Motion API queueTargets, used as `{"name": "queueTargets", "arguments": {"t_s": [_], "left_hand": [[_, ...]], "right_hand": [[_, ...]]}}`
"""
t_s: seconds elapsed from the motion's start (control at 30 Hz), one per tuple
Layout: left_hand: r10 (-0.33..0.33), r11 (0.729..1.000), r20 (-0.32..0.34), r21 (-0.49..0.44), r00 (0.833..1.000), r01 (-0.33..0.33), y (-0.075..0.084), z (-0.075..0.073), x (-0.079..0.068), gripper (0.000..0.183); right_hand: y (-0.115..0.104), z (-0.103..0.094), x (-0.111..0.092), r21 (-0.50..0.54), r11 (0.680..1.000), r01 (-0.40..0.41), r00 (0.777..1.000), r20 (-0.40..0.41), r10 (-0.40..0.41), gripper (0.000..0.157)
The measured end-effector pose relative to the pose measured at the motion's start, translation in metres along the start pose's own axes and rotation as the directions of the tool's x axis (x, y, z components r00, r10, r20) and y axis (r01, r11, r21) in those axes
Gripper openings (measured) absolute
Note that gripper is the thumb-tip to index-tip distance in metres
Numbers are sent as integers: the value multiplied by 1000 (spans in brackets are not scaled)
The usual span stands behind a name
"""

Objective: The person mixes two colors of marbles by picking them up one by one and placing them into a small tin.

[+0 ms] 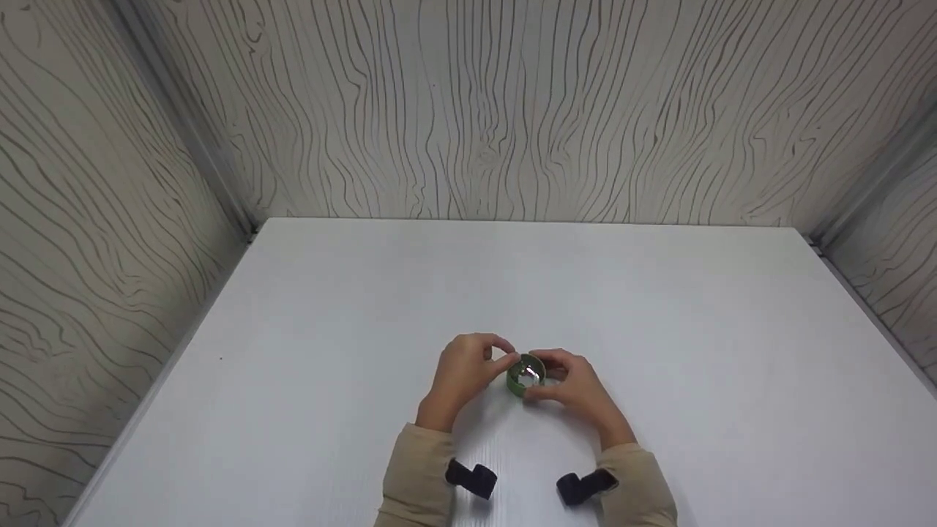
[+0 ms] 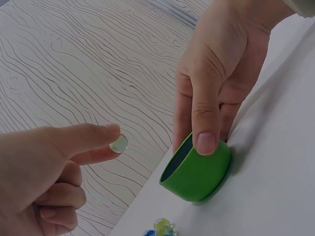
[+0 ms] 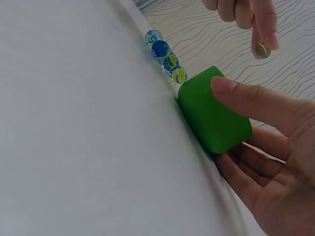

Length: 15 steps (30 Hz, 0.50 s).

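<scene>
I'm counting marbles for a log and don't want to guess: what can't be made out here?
Green cup: in the left wrist view, its near wall hides the bottom inside.
Loose marbles: the bottom edge cuts off this cluster in the left wrist view.
Left hand: partly cut off by the top edge, right wrist view.
Right hand: the cup hides some fingertips, left wrist view.

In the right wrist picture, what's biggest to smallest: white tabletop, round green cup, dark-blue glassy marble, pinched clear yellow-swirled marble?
1. White tabletop
2. Green cup
3. Dark-blue marble and pinched marble: too alike to rank
</scene>
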State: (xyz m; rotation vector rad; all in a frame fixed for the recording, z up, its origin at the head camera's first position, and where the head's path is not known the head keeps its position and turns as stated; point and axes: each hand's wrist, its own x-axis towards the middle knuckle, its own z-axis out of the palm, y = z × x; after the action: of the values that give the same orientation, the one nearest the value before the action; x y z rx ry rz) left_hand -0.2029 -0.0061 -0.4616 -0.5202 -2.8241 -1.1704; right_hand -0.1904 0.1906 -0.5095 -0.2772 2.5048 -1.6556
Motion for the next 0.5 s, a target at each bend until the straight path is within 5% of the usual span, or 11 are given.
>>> {"name": "queueTargets", "arguments": {"t_s": [0.5], "left_hand": [[7,1000,38,21,999,-8,1,6,1,18]], "right_hand": [[-1,0,-1,-6,1000,16,1000,3,-16,62]]}}
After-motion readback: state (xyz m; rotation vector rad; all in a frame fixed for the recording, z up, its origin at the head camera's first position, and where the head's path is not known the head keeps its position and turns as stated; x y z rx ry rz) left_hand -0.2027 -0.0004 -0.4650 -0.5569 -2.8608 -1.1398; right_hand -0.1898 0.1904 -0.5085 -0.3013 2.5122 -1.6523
